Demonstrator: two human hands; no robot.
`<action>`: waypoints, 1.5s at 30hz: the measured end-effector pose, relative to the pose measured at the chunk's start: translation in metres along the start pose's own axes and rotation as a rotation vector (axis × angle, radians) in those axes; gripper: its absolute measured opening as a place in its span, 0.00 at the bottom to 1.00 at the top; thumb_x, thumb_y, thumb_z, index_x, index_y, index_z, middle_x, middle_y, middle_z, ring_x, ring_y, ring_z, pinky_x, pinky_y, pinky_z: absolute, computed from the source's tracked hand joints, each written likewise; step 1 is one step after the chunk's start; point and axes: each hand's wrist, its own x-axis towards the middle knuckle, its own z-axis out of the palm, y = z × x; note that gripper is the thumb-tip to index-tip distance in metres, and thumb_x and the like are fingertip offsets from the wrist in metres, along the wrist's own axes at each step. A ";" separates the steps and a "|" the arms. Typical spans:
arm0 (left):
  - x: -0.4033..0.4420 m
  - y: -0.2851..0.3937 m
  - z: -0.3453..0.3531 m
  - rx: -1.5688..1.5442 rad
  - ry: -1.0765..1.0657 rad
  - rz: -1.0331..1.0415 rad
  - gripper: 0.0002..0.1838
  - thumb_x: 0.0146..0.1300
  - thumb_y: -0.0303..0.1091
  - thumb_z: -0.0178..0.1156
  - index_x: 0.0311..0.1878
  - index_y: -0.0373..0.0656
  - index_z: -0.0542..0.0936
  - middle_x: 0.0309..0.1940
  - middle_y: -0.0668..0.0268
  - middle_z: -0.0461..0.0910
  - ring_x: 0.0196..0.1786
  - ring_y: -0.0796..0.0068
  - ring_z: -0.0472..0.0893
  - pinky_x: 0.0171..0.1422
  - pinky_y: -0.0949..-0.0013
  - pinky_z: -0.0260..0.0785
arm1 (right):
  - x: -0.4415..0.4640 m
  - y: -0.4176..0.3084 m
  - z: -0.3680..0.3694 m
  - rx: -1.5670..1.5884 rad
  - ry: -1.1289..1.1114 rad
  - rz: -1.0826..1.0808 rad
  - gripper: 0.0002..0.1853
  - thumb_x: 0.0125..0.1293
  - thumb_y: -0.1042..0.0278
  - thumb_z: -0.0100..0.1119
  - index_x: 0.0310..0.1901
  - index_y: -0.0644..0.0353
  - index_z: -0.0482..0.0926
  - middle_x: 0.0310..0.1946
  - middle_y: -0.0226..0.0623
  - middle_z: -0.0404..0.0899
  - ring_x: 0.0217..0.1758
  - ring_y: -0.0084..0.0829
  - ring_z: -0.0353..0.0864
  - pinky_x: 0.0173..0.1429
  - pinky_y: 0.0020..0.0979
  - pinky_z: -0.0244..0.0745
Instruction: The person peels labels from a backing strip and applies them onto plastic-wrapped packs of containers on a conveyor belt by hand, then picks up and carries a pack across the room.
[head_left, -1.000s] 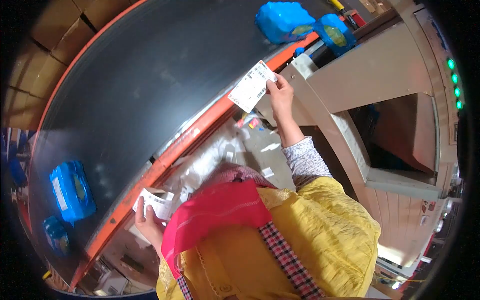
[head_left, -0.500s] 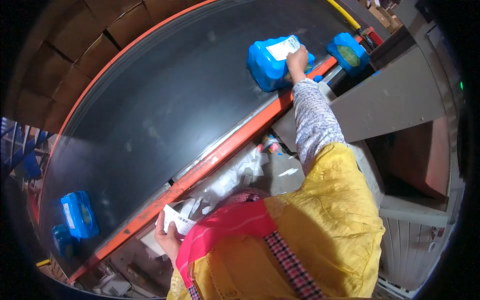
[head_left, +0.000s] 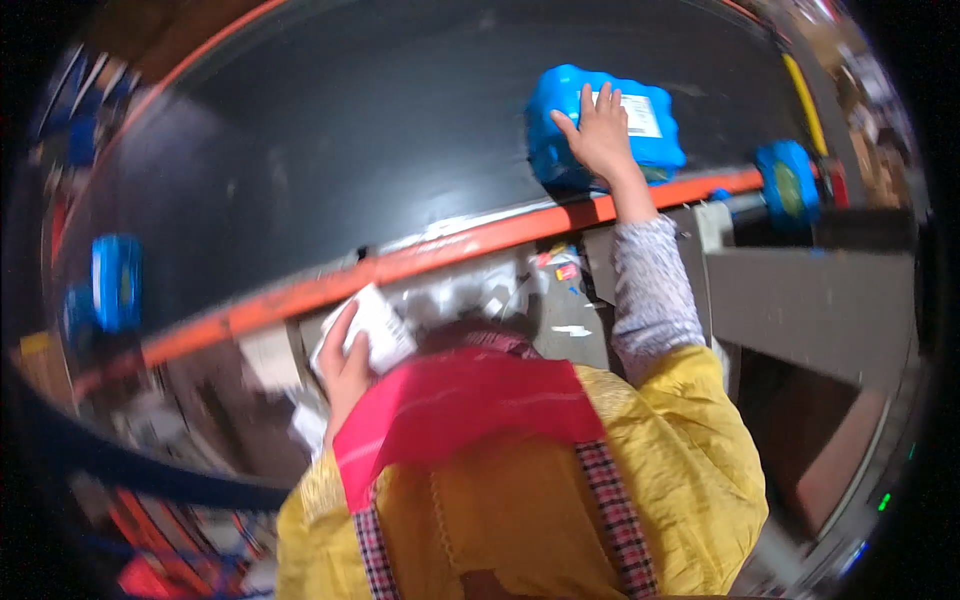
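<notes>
A large blue shrink-wrapped pack (head_left: 560, 110) with a white printed label (head_left: 640, 116) on top sits on the black conveyor belt, close to its orange edge. My right hand (head_left: 602, 140) lies on top of this pack with fingers spread, partly over the label. Low at the left, my left hand (head_left: 345, 365) grips a stack of white labels (head_left: 380, 330) between thumb and fingers, on my side of the belt's edge. Motion blurs the print on the stack.
The dark conveyor belt (head_left: 330, 150) curves past me behind an orange rail (head_left: 450, 238). Another blue pack (head_left: 118, 282) stands at its left end, one more blue pack (head_left: 788, 185) at the right. A grey metal panel (head_left: 800, 305) lies right of my arm.
My right hand has shifted from the label's edge to lying flat with fingers spread on the pack. The view has turned. My left hand still holds the labels.
</notes>
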 end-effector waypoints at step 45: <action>-0.048 0.119 -0.070 -0.022 0.642 0.478 0.19 0.64 0.24 0.51 0.58 0.29 0.71 0.51 0.53 0.77 0.50 0.65 0.79 0.55 0.64 0.72 | -0.263 0.037 -0.090 1.624 0.453 0.633 0.12 0.69 0.71 0.50 0.48 0.69 0.75 0.32 0.30 0.77 0.31 0.18 0.72 0.40 0.23 0.70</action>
